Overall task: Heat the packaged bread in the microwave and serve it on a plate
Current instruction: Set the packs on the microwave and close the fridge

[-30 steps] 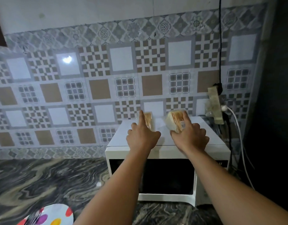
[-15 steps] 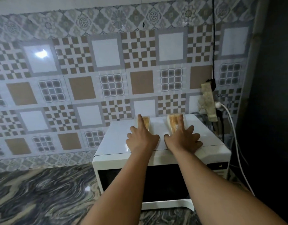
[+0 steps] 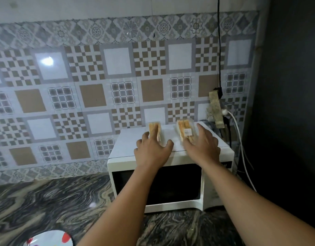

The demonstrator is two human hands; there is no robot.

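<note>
Bread, sealed in two clear packs, sits on the white lid of a microwave (image 3: 171, 174) that stands against a tiled wall on a marbled counter (image 3: 46, 201). Seen from the head camera, the left pack (image 3: 154, 127) lies at about eleven o'clock from the middle of the lid and the right pack (image 3: 186, 131), which carries a small white label, at about one o'clock, the two apart with bare lid between them. The left hand (image 3: 153, 150) reaches over the near end of the left pack with fingers spread wide and fairly straight, lying on or just above the wrap; whether it presses down cannot be told. The right hand (image 3: 203, 148) is likewise spread broad, its fingers beside and partly over the near end of the right pack, with no curl round it yet. Neither hand holds anything. The packs look light and the bread inside soft, so a hard squeeze would likely crush the slices; the film looks thin and slick, and may slide on the smooth lid. A gentle hold across the long sides, thumb on one and fingers on the other, seems the safest way to lift each. The microwave door is closed. A plate (image 3: 50, 239) with coloured spots shows at seven o'clock, at the counter's near edge.
</note>
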